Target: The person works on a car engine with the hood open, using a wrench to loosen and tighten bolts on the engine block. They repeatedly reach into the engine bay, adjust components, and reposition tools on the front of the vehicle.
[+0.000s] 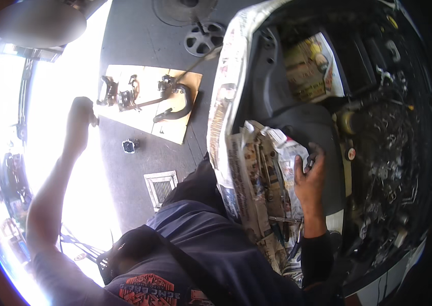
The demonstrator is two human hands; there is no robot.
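Observation:
My left hand (84, 108) is raised at the left against glaring light, its fingers closed. Whatever it may hold is washed out. On the right, my right hand (310, 176) is over the newspaper (291, 155) spread on the car's front. Its thumb and fingers curl around a dark spot, and I cannot make out what they hold. Close to my right wrist, several hand tools, including a ratchet-like metal bar (284, 220), lie on the paper. The engine bay (384, 168) lies to the right of this hand.
On the floor, a cardboard sheet (147, 120) carries a black C-shaped clamp (181, 104) and several dark metal parts (126, 96). A small square part (130, 146) and a framed grille (161, 188) lie nearer. A fan (185, 9) stands beyond, and newspaper covers the car's edge (222, 112).

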